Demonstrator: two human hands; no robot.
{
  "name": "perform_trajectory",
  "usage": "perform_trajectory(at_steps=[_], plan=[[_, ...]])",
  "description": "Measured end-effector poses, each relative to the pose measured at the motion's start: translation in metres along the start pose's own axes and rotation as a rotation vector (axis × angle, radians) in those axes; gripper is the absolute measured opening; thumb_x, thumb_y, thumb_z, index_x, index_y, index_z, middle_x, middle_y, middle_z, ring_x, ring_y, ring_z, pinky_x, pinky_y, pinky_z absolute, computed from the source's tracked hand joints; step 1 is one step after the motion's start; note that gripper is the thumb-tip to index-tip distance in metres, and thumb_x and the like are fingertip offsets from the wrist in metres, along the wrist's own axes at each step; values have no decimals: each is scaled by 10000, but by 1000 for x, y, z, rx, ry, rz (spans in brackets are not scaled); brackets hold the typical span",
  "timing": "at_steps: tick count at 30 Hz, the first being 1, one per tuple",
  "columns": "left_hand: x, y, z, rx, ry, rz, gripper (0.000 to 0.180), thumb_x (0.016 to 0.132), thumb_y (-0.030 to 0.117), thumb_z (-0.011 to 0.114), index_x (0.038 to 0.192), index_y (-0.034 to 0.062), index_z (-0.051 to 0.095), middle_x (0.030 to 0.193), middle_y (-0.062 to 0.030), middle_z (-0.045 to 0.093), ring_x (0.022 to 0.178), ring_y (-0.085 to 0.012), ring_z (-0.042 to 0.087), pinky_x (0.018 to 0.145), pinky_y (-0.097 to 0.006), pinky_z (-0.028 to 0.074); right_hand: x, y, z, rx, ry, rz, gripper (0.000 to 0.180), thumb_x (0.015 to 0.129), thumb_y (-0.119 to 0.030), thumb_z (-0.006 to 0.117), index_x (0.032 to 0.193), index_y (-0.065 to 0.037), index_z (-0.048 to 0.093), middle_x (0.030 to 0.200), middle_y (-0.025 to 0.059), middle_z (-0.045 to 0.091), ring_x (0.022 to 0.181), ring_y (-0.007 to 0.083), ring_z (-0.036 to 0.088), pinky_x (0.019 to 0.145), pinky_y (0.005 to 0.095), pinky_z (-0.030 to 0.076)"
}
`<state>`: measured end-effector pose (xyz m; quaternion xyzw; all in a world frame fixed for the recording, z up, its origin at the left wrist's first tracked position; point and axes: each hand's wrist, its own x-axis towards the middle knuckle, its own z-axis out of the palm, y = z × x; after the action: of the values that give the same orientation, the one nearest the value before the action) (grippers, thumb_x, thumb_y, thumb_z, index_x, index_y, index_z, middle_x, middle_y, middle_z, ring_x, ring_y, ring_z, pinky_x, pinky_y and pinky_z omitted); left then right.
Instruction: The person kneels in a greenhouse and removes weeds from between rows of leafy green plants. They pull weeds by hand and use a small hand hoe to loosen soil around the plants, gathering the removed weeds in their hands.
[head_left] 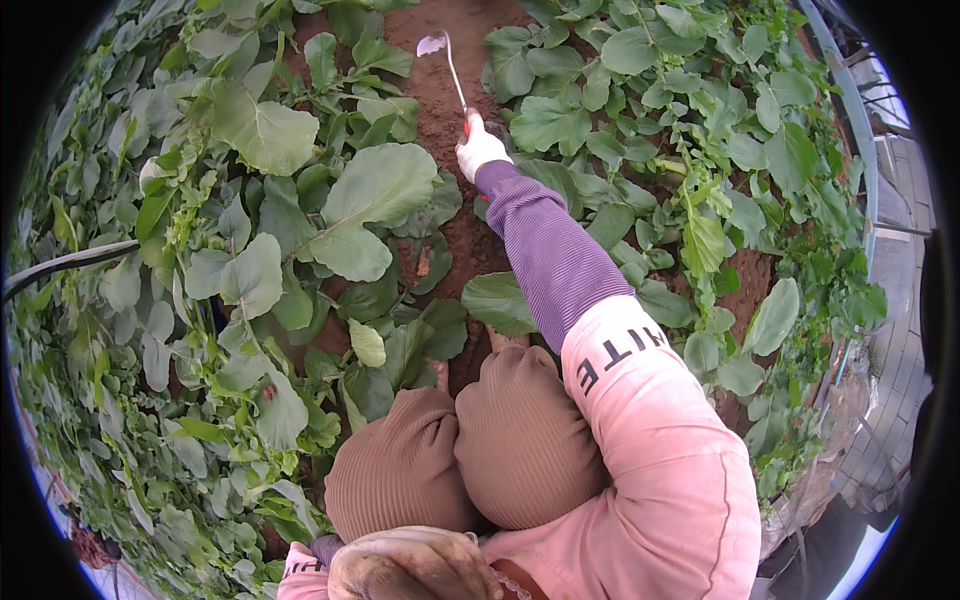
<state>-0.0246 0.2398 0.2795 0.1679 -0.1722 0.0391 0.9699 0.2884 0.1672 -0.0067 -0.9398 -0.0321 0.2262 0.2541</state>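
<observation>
My right hand (481, 150), in a white glove, reaches far forward along the soil strip between the plants. Its fingers are closed round the red handle of a hand hoe (455, 80). The hoe has a thin bent metal neck and a broad pale blade that is over the reddish-brown soil (440, 18); whether it touches the ground I cannot tell. Low in the picture, close to me, is my left hand (410, 565) in a soiled beige glove. Its fingers are partly cut off by the lower edge, so their grip does not show.
Dense leafy green plants (370, 205) crowd both sides of the narrow strip, some leaves hanging over it. My bent knees (525, 430) are in brown ribbed trousers. A dark hose (75, 262) enters at left. Beyond a bed edge (850, 130) at right lies grey paving (900, 370).
</observation>
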Motion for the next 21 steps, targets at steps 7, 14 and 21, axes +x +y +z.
perform_trajectory(at_steps=[7, 14, 21], plan=[[-4, 6, 15, 57, 118, -62, 94, 890, 96, 478, 846, 13, 478, 702, -163, 560, 587, -290, 564, 631, -472, 489, -115, 56, 26, 44, -120, 30, 646, 854, -203, 492, 1401, -217, 149, 967, 252, 588, 914, 405, 570, 808, 447, 437], [-15, 5, 19, 55, 161, -22, 118, 876, 71, 489, 918, -35, 518, 723, -189, 568, 614, -306, 583, 641, -485, 490, -221, 81, -14, 49, -371, -12, 648, 826, -214, 518, 1392, -173, 205, 1055, 241, 570, 952, 394, 569, 833, 408, 448], [-2, 5, 3, 2, 27, -48, 156, 816, 10, 464, 941, -72, 507, 787, -240, 555, 624, -334, 572, 644, -488, 480, -91, 10, -19, 270, -91, -65, 657, 796, -223, 537, 1378, -122, 249, 1016, 204, 589, 840, 304, 607, 748, 361, 476]])
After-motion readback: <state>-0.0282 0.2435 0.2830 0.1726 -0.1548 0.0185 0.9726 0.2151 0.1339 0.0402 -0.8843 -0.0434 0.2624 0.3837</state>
